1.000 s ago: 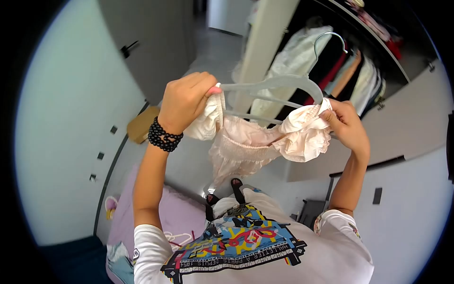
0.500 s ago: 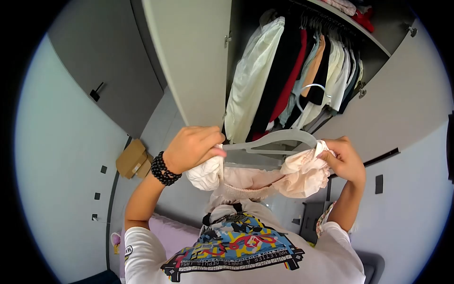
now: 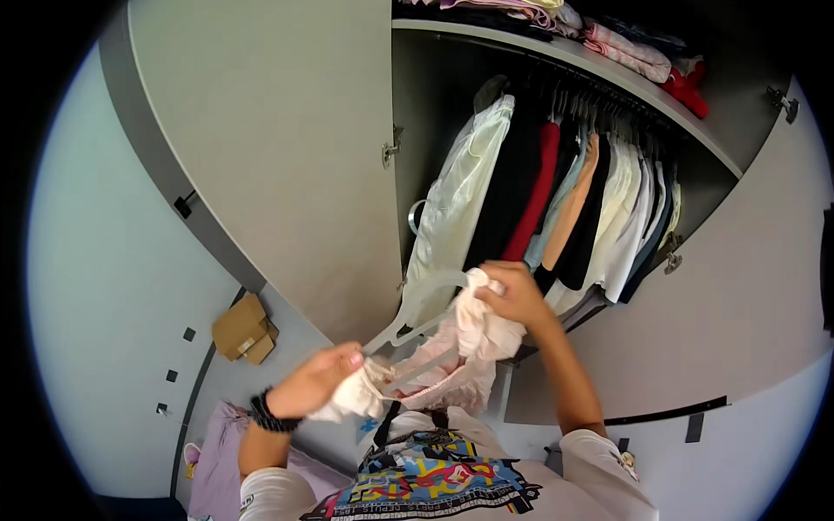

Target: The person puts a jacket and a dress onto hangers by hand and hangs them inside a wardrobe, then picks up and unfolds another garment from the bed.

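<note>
A pale pink garment (image 3: 434, 352) with puffy sleeves hangs on a whitish clothes hanger (image 3: 401, 323) in front of my body. My left hand (image 3: 314, 382), with black beads at the wrist, is closed around the hanger's left end and the sleeve there. At the other end, my right hand (image 3: 512, 293) grips the gathered sleeve over the hanger, higher than my left. The hanger is tilted, its hook (image 3: 413, 217) in front of a white garment in the wardrobe. The lower part of the pink garment is hidden by its own folds.
An open wardrobe (image 3: 452, 61) holds a row of hanging clothes (image 3: 573, 208), with folded clothes (image 3: 625, 52) on the shelf above. Its doors stand open at left (image 3: 278, 174) and right (image 3: 695, 330). A cardboard box (image 3: 243, 328) and lilac fabric (image 3: 217, 464) are at lower left.
The view has turned up toward the wardrobe. My hands have come closer together and lower left, and the hanger has gone from nearly level to tilted, left end down.
</note>
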Demonstrator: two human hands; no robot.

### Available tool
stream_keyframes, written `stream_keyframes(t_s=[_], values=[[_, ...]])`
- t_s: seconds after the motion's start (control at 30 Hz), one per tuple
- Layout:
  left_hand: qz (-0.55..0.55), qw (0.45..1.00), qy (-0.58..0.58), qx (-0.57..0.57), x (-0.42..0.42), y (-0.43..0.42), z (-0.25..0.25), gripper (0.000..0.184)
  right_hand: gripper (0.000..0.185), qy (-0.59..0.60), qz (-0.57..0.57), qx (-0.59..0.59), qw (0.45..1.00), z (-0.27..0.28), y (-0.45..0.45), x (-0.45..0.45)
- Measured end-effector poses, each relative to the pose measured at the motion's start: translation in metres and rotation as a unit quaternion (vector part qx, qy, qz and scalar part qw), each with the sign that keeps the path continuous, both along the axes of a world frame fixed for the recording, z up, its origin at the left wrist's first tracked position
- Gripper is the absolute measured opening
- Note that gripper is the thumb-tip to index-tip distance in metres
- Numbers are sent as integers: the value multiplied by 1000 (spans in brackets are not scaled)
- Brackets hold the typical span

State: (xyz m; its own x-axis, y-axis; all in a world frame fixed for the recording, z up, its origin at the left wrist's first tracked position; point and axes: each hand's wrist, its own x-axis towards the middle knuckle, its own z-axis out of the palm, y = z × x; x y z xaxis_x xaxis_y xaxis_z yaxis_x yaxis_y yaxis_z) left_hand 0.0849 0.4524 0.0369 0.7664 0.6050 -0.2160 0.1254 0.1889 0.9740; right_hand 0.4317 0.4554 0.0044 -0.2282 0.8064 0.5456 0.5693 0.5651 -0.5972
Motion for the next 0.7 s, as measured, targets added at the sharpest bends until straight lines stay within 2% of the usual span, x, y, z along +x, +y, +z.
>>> stream_keyframes(t_s=[0.03, 0.1, 0.17, 0.2, 0.27, 0.3, 0.37, 0.43, 0.47, 0.5, 0.53, 0.57, 0.6, 0.63, 0.7], values=[[71, 993, -36, -83, 8, -12, 0, 21, 16, -11, -37, 72, 997, -14, 20, -9], [112, 970, -84, -198, 13, -21, 1, 21, 19, 4, -71, 127, 989, -50, 57, -29], [82, 964, -126, -218, 25, -23, 6, 28, 20, 89, -39, 117, 988, -58, 78, -55], [3, 967, -176, -185, 37, -15, 6, 29, 20, 138, -47, 131, 981, -70, 95, -67], [8, 972, -167, -166, 64, 1, 5, 33, 19, 190, -66, 147, 968, -92, 122, -82], [5, 974, -173, -143, 75, 15, -2, 35, 19, 314, -76, 98, 941, -95, 138, -80], [-5, 971, -193, -139, 93, 40, 0, 39, 19, 428, -91, 56, 898, -94, 162, -69], [-12, 967, -219, -130, 105, 68, 1, 42, 19, 331, -117, 121, 929, -83, 189, -51], [24, 963, -233, -132, 107, 81, 1, 44, 21, 228, -134, 175, 948, -64, 191, -47], [64, 957, -245, -138, 109, 91, 0, 45, 23, 234, -113, 119, 958, -56, 197, -40], [71, 951, -280, -113, 114, 102, 5, 40, 21, 191, -106, 151, 964, -51, 208, -32], [55, 939, -317, -120, 124, 117, 1, 41, 21, 146, -97, 187, 967, -46, 224, -23], [78, 940, -319, -91, 135, 129, -1, 41, 22, 159, -92, 207, 961, -46, 243, -16], [102, 940, -318, -64, 145, 139, -2, 41, 23, 91, -115, 242, 959, -44, 261, -1], [137, 935, -324, -39, 168, 169, -10, 40, 18, 61, -147, 331, 930, -39, 292, 22]])
